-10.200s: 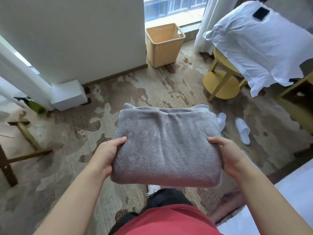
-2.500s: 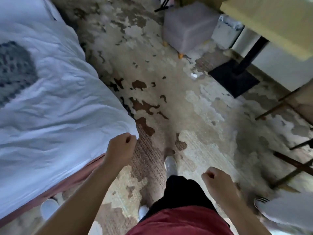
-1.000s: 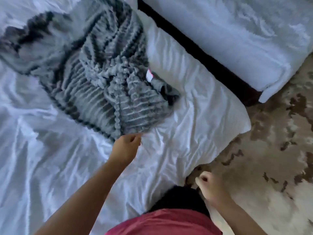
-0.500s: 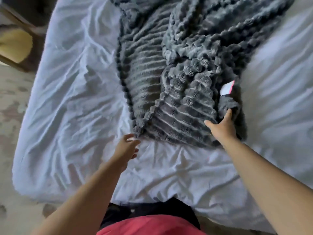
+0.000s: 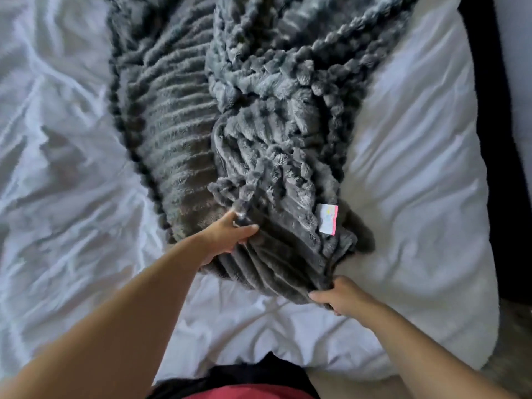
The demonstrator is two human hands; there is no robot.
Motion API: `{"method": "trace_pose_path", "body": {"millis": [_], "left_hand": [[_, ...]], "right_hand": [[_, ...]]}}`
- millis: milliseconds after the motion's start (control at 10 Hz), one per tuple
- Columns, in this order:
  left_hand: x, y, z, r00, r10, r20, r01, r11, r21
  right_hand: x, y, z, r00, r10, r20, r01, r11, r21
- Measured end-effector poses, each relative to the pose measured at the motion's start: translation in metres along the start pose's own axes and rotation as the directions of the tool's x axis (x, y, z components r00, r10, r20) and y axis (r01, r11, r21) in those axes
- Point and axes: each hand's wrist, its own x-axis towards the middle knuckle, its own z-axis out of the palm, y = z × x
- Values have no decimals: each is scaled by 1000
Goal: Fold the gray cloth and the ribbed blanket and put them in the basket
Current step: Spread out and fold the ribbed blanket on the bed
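Grey plush, deep-ribbed and bobble-edged: blanket (image 5: pixel 178 125), heaped crumpled along the white bed (image 5: pixel 72 182), near end close to the body, far end out of frame at the top. Soft and limp by the look, thick in the pile, likely bulky rather than heavy. Will sag and bunch wherever unsupported, with no stiffness to keep a fold by itself. Probably not slippery, since the pile should catch on the bed linen and drag it along. Nothing fragile. Left grip (image 5: pixel 227 237) laid on the near fold, thumb and fingers lightly pinching a tuft of the edge. Right grip (image 5: pixel 342 295) curled round the nearest part of the hem, fingers tucked under the cloth, a firm hold. White label (image 5: pixel 328 218) with a pink edge sewn on between the two, handy for telling which edge is which. Best taken at two corners of one edge, arms spread wide, lifted and shaken flat before any folding. A hold in mid-cloth would only gather more bunching. Folding judged barely begun. No basket in view, nor any other container, so contents not to be told. Gray cloth not in view either.
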Motion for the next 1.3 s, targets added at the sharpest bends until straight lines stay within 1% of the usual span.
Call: {"method": "trace_pose_path", "body": {"millis": [100, 200, 300, 400, 500, 600, 700, 800, 900, 1000, 1100, 1200, 1300], "left_hand": [[-18, -7, 24, 968, -83, 237, -15, 923, 384], [-29, -18, 27, 962, -95, 257, -85, 790, 607], [-55, -17, 4, 990, 135, -32, -109, 898, 426], [-112, 0, -26, 941, 296, -166, -319, 938, -135], [-189, 17, -58, 871, 482, -89, -490, 863, -120], [-259, 29, -81, 744, 667, 49, -666, 745, -34], [-309, 38, -95, 645, 764, -17, -764, 645, 20], [-337, 50, -107, 625, 778, -69, -750, 623, 222], [-363, 75, -122, 537, 830, -153, -634, 517, 575], [-399, 110, -132, 248, 933, -260, -592, 358, 722], [-422, 131, -123, -255, 876, -410, -732, 102, 673], [-404, 130, -102, -473, 756, -453, -608, 93, 789], [-372, 116, -87, 574, 776, -262, -315, 505, 803]], "right_hand": [[-8, 24, 19, 991, 115, -71, -110, 992, 66], [-2, 18, 35, 916, 220, -336, -35, 878, 477], [-1, -17, 33, 628, 412, -661, 170, 755, 633], [-20, -83, 26, 529, 298, -795, 379, 755, 535], [-61, -164, 37, 678, -220, -702, 654, 616, 439], [-106, -226, 59, 611, -728, -311, 781, 619, 84], [-140, -257, 86, 628, -766, 134, 763, 573, -297], [-163, -269, 83, 604, -765, 221, 633, 293, -716], [-211, -287, 30, 569, -823, 11, 542, 364, -757], [-292, -308, -26, 348, -883, -315, 629, 469, -620], [-380, -295, -47, -370, -750, -548, 742, 116, -661], [-400, -255, -31, -668, -619, -412, 631, -178, -755], [-344, -228, -8, -11, -899, -438, 732, 291, -616]]}}
